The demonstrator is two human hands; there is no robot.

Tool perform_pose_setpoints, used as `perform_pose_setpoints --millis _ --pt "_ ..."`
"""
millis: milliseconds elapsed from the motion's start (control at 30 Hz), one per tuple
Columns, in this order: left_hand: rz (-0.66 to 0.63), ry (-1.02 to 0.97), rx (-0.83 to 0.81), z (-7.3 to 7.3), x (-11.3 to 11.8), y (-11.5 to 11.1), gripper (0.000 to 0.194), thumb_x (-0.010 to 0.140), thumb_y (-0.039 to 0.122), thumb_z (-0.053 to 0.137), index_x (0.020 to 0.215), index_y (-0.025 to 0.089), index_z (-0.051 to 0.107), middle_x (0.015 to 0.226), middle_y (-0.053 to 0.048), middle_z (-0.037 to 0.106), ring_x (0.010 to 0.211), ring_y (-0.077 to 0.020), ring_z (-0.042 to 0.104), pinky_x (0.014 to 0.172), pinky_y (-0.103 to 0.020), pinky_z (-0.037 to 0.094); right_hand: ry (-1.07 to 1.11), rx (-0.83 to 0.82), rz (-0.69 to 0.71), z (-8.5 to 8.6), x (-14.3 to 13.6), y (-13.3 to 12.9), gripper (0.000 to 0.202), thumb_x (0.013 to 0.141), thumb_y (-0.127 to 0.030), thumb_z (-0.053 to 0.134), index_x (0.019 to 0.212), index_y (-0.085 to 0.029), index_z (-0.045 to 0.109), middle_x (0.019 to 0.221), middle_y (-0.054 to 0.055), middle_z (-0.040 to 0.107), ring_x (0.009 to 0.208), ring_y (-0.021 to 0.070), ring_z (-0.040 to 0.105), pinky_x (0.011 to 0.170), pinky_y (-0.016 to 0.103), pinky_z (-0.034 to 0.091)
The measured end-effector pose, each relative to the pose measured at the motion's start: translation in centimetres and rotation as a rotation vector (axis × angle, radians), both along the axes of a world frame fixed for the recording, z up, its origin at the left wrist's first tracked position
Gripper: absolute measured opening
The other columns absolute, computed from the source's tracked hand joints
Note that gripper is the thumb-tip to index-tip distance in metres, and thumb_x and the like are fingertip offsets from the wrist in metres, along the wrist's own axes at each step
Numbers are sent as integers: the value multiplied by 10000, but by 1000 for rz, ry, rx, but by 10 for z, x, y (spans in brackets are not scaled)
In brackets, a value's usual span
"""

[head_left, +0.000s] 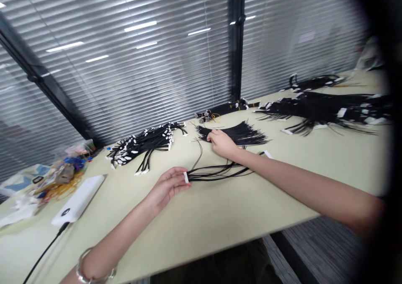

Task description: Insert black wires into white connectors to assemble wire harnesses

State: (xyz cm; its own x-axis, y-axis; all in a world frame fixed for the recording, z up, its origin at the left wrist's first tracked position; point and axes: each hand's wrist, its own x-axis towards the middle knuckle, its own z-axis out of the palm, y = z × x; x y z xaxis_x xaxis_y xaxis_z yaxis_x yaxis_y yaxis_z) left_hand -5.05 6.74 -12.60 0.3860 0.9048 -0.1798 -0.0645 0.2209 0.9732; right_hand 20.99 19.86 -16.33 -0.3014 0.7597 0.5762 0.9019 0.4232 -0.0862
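Note:
In the head view my left hand [172, 182] grips the white connector [186, 177] at one end of a black wire harness [213, 174]. The harness wires stretch right across the table, passing beneath my right forearm, to another white connector [268, 154]. My right hand [221, 143] is at the left end of a flat pile of loose black wires [248, 133]. Its thumb and fingertips are pinched together there; what they hold, if anything, is too small to make out.
Bundled harnesses with white connectors [147, 141] lie behind my left hand. More harnesses [314, 108] spread at the right, and tied bundles [229, 107] lie near the blinds. A white power bank [78, 200] with a black cable and assorted bags [28, 179] occupy the left.

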Motion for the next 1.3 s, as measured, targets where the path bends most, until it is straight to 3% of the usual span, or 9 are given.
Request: perform_pose_setpoints --millis 267,567,833,967,1133,1300 --pt "-1 1 0 -2 -1 1 275 775 224 651 1032 145 592 947 -84 629 869 -179 630 875 -318 482 -113 137 70 16 -17 -24 236 890 -194 371 901 -125 597 881 120 582 892 233 445 816 333 293" --pt "-4 2 5 0 -1 -1 299 751 193 673 1038 161 594 910 -47 599 889 -184 625 888 -311 478 -59 197 110 33 -33 -57 216 896 -130 361 945 -135 571 773 80 588 755 185 467 700 292 304" --pt "77 -69 -26 -4 -3 3 303 710 113 695 997 146 602 922 -48 593 843 -176 638 853 -305 509 271 61 530 38 -66 -101 118 831 -106 439 800 -182 523 741 5 563 721 134 457 690 246 349" --pt "117 -150 -31 -8 -4 6 311 698 54 680 978 153 590 954 -45 592 854 -171 638 859 -322 515 314 46 585 40 -66 -104 105 763 -92 473 711 -184 470 678 -8 504 688 129 415 676 252 330" --pt "160 -210 -31 -11 -5 5 302 706 25 657 965 159 578 753 13 539 784 -137 635 877 -325 510 328 79 623 43 -59 -98 188 681 -75 478 629 -192 340 608 -32 401 628 115 340 649 254 295" --pt "196 -206 -43 -8 -2 3 315 692 -10 640 955 154 582 734 12 521 783 -124 616 878 -315 513 312 83 659 42 -56 -97 217 670 -67 460 634 -196 290 595 -38 368 617 109 313 641 248 283"
